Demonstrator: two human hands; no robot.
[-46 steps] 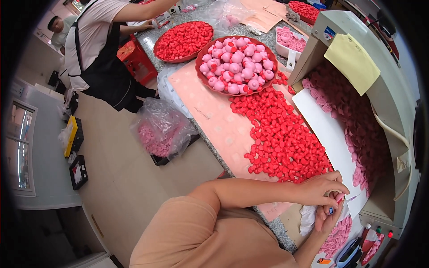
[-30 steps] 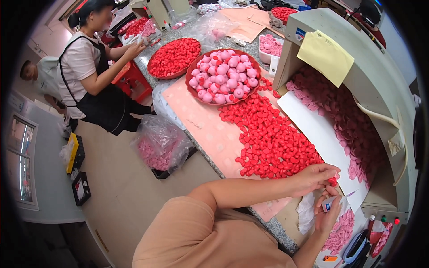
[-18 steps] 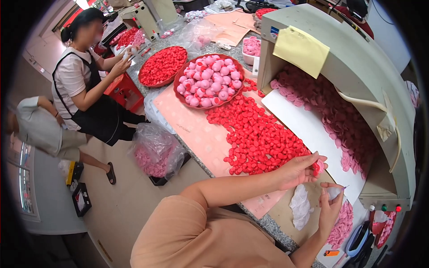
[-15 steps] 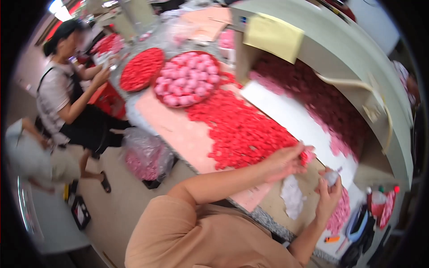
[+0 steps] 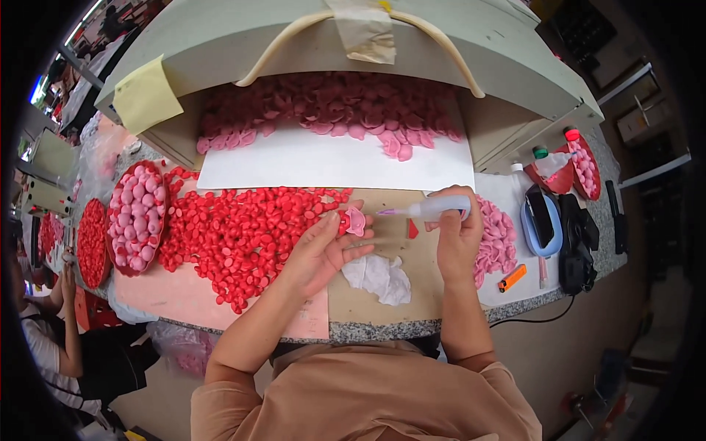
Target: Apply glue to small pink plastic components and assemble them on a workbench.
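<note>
Pink piece (image 5: 357, 221) is sitting pinched in left hand (image 5: 318, 250), above the counter (image 5: 386, 331), behind its front edge. Right hand (image 5: 459, 242) is gripping bottle (image 5: 443, 207); oversqueezing could be smearing fingers.

1. Grey hood (image 5: 220, 44) at the back of the worktop (image 5: 382, 332); yellow note (image 5: 148, 95) on its left front; cream tube (image 5: 429, 27) arching over its opening, crossed at the top by tape (image 5: 366, 37); white sheet (image 5: 257, 169) at its mouth.
2. Orange lighter (image 5: 512, 278) near the front edge, right side; blue tray (image 5: 526, 224) beyond it, a black item (image 5: 540, 218) inside.
3. Black device (image 5: 577, 264) just right of the tray; dark cord (image 5: 544, 321) hanging below the edge; black rod (image 5: 615, 217) farther right.
4. Red cap (image 5: 571, 134), green cap (image 5: 540, 152) and white cap (image 5: 517, 167), in a row beside the hood.
5. Co-worker (image 5: 51, 345) at far left, in a black apron (image 5: 118, 367); clear bag (image 5: 184, 345) near the apron.
</note>
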